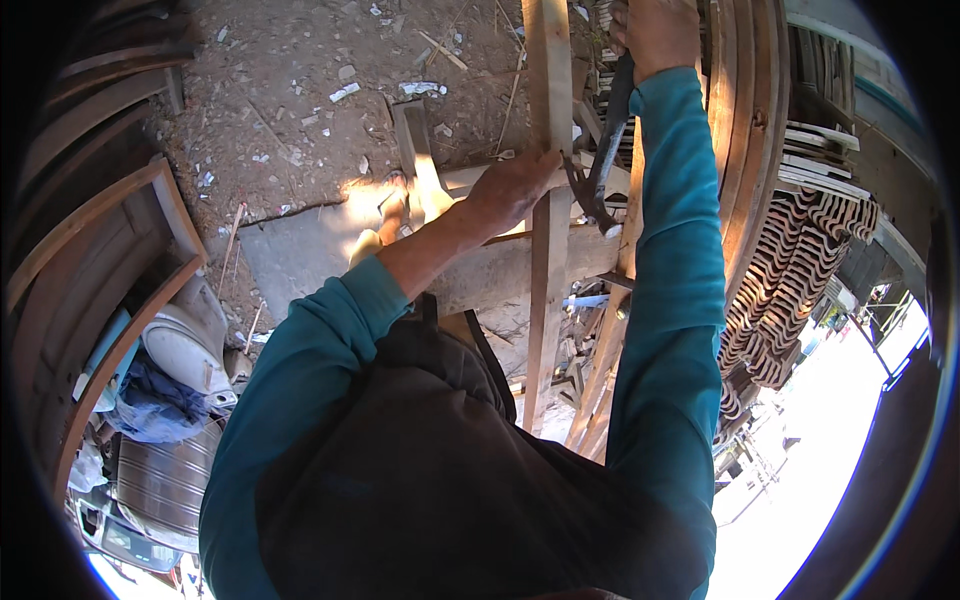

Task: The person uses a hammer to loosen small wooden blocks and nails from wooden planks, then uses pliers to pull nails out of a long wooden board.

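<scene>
My right hand (658,38), at the far right, is wrapped around the handle of the claw hammer (606,155); the hammer's head lies nearer than my grip, just right of the upright wooden batten (545,270). My left hand (510,192) reaches onto the batten from the left; I cannot tell whether its fingertips pinch anything.

The right hand (660,38) is partly cut off at the top edge, the batten (549,80) too. I can't tell whether the left hand (508,192) pinches something tiny; glare swallows the ground outside (805,430).
</scene>
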### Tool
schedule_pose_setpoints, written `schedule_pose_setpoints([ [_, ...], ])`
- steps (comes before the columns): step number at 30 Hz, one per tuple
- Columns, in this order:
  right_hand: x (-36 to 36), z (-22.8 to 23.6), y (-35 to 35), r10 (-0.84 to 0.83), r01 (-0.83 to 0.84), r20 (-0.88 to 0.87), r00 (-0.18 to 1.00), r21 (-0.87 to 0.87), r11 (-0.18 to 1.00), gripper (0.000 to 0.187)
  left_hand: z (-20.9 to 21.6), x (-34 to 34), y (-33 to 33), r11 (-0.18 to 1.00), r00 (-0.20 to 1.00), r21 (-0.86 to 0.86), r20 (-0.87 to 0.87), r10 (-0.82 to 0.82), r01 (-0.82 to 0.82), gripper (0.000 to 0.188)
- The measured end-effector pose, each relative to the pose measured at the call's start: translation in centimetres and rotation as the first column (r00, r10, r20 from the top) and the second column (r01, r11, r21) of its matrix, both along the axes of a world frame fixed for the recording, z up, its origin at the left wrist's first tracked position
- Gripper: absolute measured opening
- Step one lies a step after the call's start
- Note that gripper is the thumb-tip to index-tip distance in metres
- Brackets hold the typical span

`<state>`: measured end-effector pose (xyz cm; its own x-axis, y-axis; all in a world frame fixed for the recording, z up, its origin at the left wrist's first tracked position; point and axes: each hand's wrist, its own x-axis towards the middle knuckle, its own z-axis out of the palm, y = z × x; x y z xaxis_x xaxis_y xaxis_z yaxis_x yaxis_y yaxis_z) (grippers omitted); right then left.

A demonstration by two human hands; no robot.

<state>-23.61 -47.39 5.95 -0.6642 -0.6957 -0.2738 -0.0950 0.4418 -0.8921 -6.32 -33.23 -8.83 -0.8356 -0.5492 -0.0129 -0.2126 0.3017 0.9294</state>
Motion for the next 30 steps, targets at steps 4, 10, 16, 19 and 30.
schedule_pose_setpoints([
  [4,3.5,2.7,1.0,0.039,-0.038,0.01,0.999,-0.081,0.996,0.032,-0.6,0.1,-0.1,0.995,0.993,-0.034,-0.077,0.093,-0.096,0.029],
  [10,-3.6,3.0,6.1,-0.285,0.267,-0.002,0.959,-0.345,0.9,0.043,0.3,-0.2,0.1,0.998,0.999,-0.06,-0.046,0.005,-0.008,0.031],
  [16,0.5,3.5,4.6,-0.256,0.222,-0.086,0.963,-0.285,0.932,0.038,-0.5,0.8,-0.6,0.996,0.998,-0.079,-0.054,0.027,-0.032,0.034],
  [19,-1.6,1.5,3.0,-0.149,0.07,-0.293,0.944,-0.265,0.962,0.036,0.4,1.0,-0.8,0.995,0.994,-0.064,-0.082,0.067,-0.073,0.035],
  [30,-4.7,-6.1,-2.0,0.029,-0.018,0.091,0.995,-0.122,0.992,0.034,0.4,0.6,-0.2,0.996,0.995,0.037,-0.048,0.088,-0.087,0.031],
])
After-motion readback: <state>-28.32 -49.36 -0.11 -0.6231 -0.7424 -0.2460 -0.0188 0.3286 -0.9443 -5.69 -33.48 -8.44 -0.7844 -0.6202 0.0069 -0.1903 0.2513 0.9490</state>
